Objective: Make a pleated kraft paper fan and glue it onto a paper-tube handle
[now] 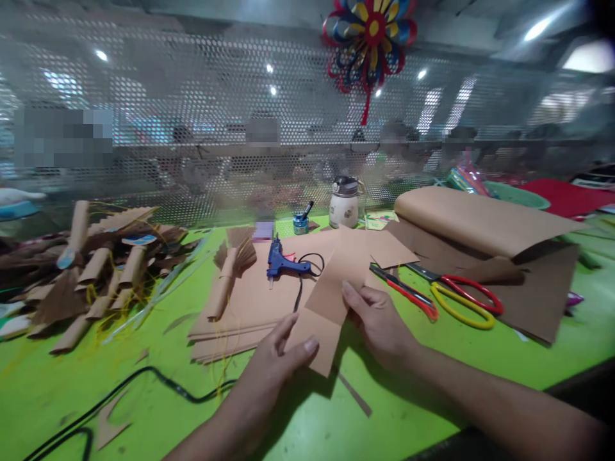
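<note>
A creased strip of brown kraft paper (340, 282) slants between my two hands above the green table. At its lower left edge, my left hand (288, 349) grips it with the thumb on top. My right hand (377, 320) pinches the right edge near the middle, thumb over the paper. Behind it lies a stack of brown paper sheets (259, 314). On that stack rest a blue hot glue gun (288, 264) and a rolled paper piece with a pleated fan end (228, 275).
Scissors (464, 301) with red and yellow handles and a red-handled cutter (408, 291) lie to the right, beside a large folded brown sheet (471, 221). Several rolled paper pieces (93, 266) pile up at left. A bottle (343, 205) stands behind; a black cable (158, 374) crosses the front left.
</note>
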A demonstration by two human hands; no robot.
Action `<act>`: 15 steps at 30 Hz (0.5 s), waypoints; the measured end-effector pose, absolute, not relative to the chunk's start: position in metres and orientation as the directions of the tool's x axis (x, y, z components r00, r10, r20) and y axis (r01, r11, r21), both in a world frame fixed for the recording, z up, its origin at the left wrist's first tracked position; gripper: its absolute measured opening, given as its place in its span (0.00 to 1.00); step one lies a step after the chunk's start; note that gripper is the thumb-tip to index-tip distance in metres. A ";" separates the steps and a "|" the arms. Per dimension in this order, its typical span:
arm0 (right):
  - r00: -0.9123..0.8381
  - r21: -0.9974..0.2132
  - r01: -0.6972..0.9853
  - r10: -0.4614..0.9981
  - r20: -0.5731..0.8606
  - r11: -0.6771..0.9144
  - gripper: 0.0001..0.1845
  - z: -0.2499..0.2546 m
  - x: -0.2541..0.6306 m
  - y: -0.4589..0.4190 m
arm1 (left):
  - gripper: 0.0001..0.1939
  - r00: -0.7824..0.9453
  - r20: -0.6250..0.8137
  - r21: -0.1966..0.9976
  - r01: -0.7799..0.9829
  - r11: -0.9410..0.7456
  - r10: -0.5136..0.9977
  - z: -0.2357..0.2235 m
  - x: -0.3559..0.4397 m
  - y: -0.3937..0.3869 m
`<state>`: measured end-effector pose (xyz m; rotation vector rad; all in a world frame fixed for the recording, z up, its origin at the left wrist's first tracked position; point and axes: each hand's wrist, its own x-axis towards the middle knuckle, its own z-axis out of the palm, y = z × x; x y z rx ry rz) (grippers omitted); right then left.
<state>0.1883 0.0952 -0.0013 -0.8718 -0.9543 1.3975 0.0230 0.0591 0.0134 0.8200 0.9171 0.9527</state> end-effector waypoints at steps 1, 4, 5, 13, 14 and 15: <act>-0.059 -0.914 -0.406 0.998 0.015 -0.010 0.18 -0.002 0.187 0.095 | 0.19 0.341 -0.274 0.885 -0.277 0.375 0.899 0.012 0.023 0.058; -0.135 -0.916 -0.398 0.991 0.018 -0.038 0.19 0.000 0.187 0.095 | 0.16 0.334 -0.296 0.897 -0.224 0.381 0.895 0.008 0.019 0.061; -0.169 -0.930 -0.367 0.985 0.034 -0.031 0.20 0.001 0.188 0.095 | 0.16 0.298 -0.304 0.899 -0.225 0.376 0.905 0.008 0.016 0.063; -0.206 -0.884 0.452 0.978 0.027 0.119 0.22 0.038 0.249 0.124 | 0.13 0.123 -0.234 0.959 -0.135 0.250 0.965 0.013 0.012 0.074; -0.207 -0.777 0.607 0.977 0.051 0.169 0.21 0.043 0.266 0.128 | 0.12 0.121 -0.223 0.960 -0.142 0.239 0.967 0.011 0.012 0.074; -0.206 -0.629 0.749 0.975 0.078 0.209 0.19 0.047 0.286 0.131 | 0.13 0.128 -0.219 0.960 -0.150 0.237 0.967 0.010 0.013 0.073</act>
